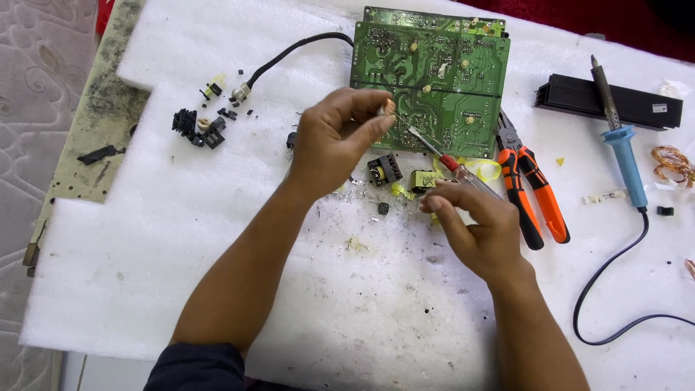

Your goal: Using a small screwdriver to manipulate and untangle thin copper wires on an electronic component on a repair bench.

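Note:
My left hand (339, 134) is raised over the foam sheet, its fingertips pinched on a small pale part (389, 108) in front of the green circuit board (432, 80). My right hand (481, 226) grips a thin screwdriver (443, 156) with a clear handle and red collar; its metal tip reaches up to the part in my left fingers. Below the hands lie a small black-and-yellow transformer (385, 169) and a yellow-taped one (427, 179).
Orange-handled pliers (532, 188) lie right of the board. A blue soldering iron (621, 137) with a black cord, a black finned heat sink (615, 101) and a copper wire coil (673, 163) are at the right. Black loose parts (199, 127) and a black cable (289, 54) sit at the left on white foam (145, 239).

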